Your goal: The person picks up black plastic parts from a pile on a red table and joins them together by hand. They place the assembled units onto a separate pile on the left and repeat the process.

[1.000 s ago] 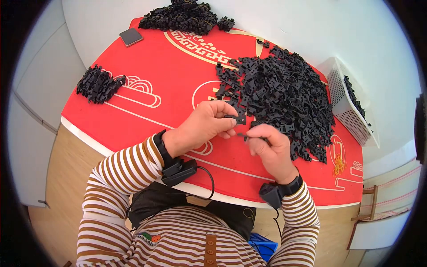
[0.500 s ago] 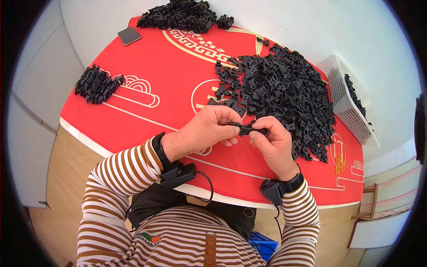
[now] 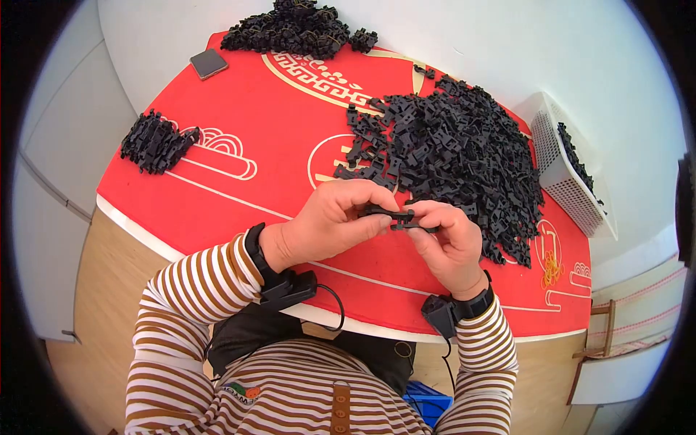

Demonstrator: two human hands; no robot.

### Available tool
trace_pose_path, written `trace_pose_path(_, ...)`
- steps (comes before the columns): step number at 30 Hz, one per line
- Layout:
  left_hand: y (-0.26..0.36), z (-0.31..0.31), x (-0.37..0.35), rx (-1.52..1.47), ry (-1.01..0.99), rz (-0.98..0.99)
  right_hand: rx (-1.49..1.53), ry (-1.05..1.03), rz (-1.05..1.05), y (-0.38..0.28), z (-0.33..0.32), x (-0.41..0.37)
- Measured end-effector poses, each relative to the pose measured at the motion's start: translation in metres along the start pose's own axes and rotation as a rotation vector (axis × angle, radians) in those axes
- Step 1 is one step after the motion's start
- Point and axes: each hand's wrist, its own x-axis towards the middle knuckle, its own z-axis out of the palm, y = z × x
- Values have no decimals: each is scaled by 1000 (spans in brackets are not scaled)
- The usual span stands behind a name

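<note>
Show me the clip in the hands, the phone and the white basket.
black clip (image 3: 396,216): head view, its exposed middle.
phone (image 3: 209,64): head view, centre of its face.
white basket (image 3: 554,158): head view, its perforated side wall.

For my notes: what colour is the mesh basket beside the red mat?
White basket, seen in the head view.

Clip heap (image 3: 457,156) on cloth (image 3: 268,138), basket (image 3: 554,156) right, small pile (image 3: 151,141) left

Brown-white striped sleeves (image 3: 194,288), black wristbands (image 3: 255,248)
</note>
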Motion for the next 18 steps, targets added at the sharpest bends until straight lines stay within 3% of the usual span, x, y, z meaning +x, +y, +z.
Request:
trace_pose_path(6,-9,-1,1,190,-3,213,-44,-2,-13,0,0,0)
trace_pose_path(9,-5,-3,1,235,-27,201,-49,2,-15,0,1,-1)
trace_pose_path(12,0,-2,-1,207,-36,92,-42,7,46,-1,1,-1)
trace_pose_path(15,-10,2,1,-16,-19,75,-8,26,116,-3,3,-1)
trace_pose_path(18,4,2,-1,-88,-20,-89,-12,31,117,-2,4,-2)
